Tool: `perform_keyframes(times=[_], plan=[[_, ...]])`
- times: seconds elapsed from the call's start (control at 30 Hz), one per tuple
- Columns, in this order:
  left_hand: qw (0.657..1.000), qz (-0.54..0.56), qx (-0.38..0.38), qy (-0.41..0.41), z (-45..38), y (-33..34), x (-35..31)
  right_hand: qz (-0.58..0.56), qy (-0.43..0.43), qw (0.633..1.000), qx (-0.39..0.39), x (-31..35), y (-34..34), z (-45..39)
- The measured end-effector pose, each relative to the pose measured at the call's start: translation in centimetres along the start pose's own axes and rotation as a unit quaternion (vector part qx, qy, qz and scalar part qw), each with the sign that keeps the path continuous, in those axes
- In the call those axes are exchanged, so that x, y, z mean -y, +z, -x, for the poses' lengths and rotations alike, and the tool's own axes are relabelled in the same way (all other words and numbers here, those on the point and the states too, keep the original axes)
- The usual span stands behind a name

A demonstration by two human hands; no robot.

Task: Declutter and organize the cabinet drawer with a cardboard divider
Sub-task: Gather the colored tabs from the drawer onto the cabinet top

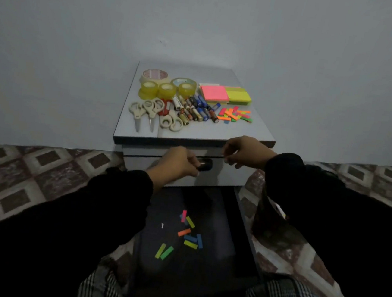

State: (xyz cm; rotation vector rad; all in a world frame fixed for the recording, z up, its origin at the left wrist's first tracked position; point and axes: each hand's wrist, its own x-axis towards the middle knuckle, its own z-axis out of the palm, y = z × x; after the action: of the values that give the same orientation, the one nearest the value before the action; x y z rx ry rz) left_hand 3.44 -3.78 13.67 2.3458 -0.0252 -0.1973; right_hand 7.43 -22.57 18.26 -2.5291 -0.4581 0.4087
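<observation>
Your left hand (179,161) gripped the drawer handle (205,165), your right hand (243,151) hung loosely curled above the drawer front (226,175), holding nothing, coloured tabs (187,234) lay in the lower drawer.

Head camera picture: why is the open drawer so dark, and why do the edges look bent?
In the head view, light is dim: the grey cabinet top stays readable, but the pulled-out dark drawer lies in shadow, so only the bright paper tabs stand out. The wide-angle lens curves the wall-floor line. Both hands look slightly soft.
</observation>
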Motion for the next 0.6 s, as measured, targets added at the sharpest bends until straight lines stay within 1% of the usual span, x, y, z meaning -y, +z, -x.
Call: perform_keyframes(times=[0.1, 0.3, 0.4, 0.5, 0.6], plan=[[1.000, -0.008, 0.016, -0.016, 1.7, 2.3, 3.1, 0.015, 0.011, 0.999, 0.037, -0.6, 3.3, 0.8], [0.997, -0.021, 0.031, -0.071, 3.5, 6.3, 8.5, 0.090, 0.016, 0.992, 0.085, -2.6, 9.4, 1.6], [0.995, -0.012, 0.043, -0.093, 4.2, 8.3, 11.1, 0.126, 0.036, 0.986, 0.106, -4.0, 12.4, 1.7], [0.990, -0.038, 0.067, -0.115, 5.0, 10.3, 13.6, 0.124, 0.059, 0.980, 0.142, -5.7, 15.4, 1.7], [0.985, -0.049, 0.078, -0.144, 5.2, 12.1, 15.7, 0.136, 0.064, 0.974, 0.171, -7.1, 17.7, 1.4]])
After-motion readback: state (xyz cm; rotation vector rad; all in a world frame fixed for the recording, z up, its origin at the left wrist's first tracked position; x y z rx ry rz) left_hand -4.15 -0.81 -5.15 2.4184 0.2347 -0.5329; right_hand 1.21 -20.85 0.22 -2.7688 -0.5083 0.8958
